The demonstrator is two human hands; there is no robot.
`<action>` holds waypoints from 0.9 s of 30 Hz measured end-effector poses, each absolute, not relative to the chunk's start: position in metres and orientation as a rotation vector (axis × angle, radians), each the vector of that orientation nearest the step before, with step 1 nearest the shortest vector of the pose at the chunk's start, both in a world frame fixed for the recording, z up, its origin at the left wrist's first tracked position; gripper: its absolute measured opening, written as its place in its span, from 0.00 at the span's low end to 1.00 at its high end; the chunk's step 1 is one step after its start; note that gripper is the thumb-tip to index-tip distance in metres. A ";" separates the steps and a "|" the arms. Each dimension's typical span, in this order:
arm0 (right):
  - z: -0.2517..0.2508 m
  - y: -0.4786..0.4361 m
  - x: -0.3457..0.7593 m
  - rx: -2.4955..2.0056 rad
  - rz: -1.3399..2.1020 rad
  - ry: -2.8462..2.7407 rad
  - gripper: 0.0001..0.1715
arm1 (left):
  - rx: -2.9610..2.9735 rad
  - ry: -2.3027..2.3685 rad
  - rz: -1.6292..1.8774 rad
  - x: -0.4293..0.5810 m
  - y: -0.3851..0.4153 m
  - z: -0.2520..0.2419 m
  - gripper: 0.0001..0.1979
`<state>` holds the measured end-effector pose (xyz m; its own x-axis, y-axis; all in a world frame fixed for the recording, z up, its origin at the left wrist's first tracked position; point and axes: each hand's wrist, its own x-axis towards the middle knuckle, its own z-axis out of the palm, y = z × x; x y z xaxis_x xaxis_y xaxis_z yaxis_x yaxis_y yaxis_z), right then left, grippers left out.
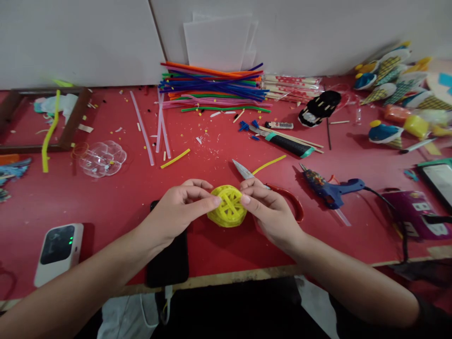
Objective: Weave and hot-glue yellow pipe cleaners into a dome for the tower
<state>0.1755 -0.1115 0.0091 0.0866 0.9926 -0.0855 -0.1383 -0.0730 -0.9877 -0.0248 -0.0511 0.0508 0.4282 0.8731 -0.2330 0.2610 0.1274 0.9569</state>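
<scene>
Both left hand (pixel 176 207) and right hand (pixel 270 209) hold a round, yellow lattice of crisscrossed strips (pixel 229 215), seemingly largely formed, while one short yellow strip (pixel 175 158) lies unattached on the red counter (pixel 113 202).

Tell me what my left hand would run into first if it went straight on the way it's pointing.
The yellow round piece, which your left hand is touching at its edge. Past it, your right hand seems next, though depth is unclear.
</scene>
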 end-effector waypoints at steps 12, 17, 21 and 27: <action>0.016 -0.110 0.178 -1.114 1.499 -0.772 0.15 | 1.463 1.208 0.574 -0.018 -0.061 0.050 0.15; 0.014 -0.108 0.180 -1.043 1.594 -0.712 0.15 | 1.447 1.189 0.602 -0.018 -0.060 0.047 0.14; 0.014 -0.108 0.179 -1.019 1.642 -0.626 0.15 | 1.354 1.181 0.595 -0.017 -0.061 0.048 0.13; 0.017 -0.109 0.177 -1.088 1.601 -0.673 0.19 | 1.249 1.219 0.571 -0.013 -0.063 0.054 0.12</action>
